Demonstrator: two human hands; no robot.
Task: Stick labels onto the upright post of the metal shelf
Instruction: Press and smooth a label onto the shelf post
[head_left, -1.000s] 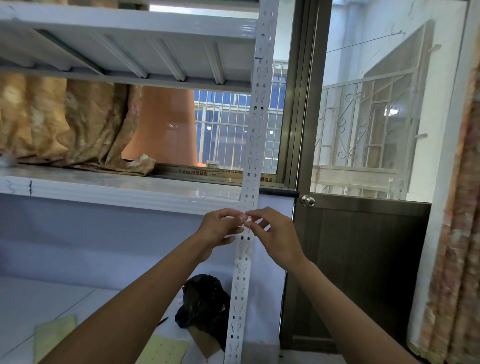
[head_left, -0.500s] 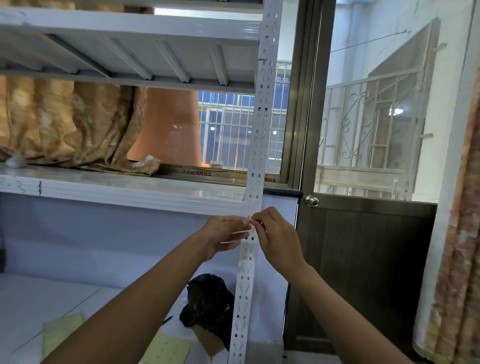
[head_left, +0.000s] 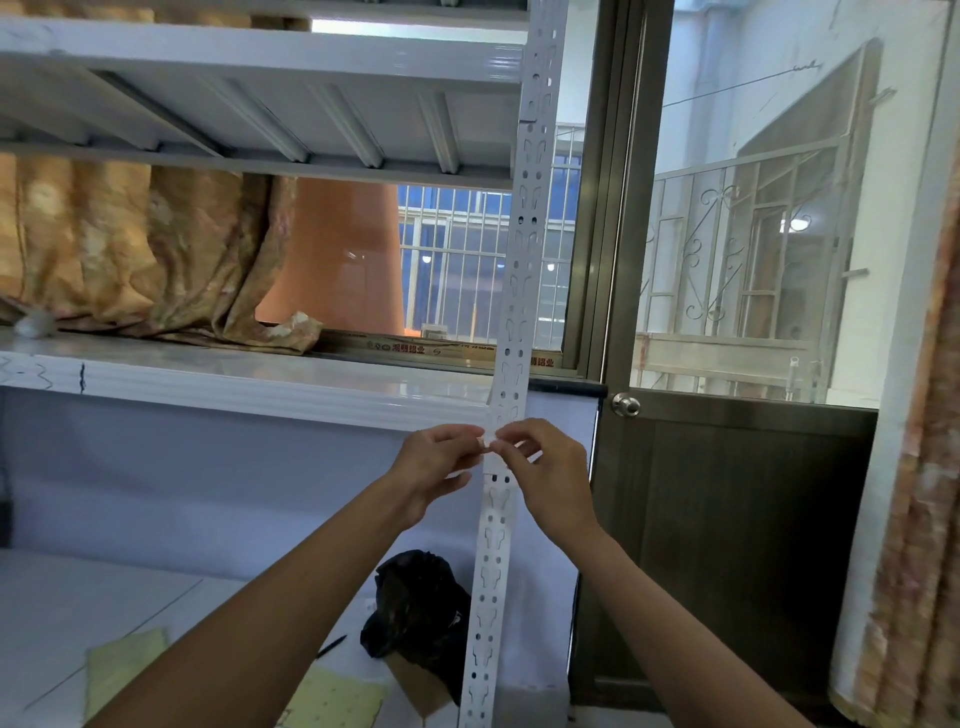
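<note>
Label (head_left: 485, 444) held by both hands in front of the upright post (head_left: 511, 312), not yet pressed flat.

Yellow backing sheets (head_left: 124, 670) are seen low on the left, on the floor, well apart from the work. The left hand (head_left: 436, 462) is curled, with thumb and forefinger pinched on the small white label's left edge. The label is held just below the windowsill line, against or just off the post face; contact cannot be told. The right hand (head_left: 550, 478) is likewise pinched on the right edge. For a clean stick, the label is best squared to the post edges and laid on a solid strip between the punched slots. One edge should be tacked first, then the label smoothed across with a fingertip so that no crease or bubble is trapped. The sticky side should be touched as little as possible.
</note>
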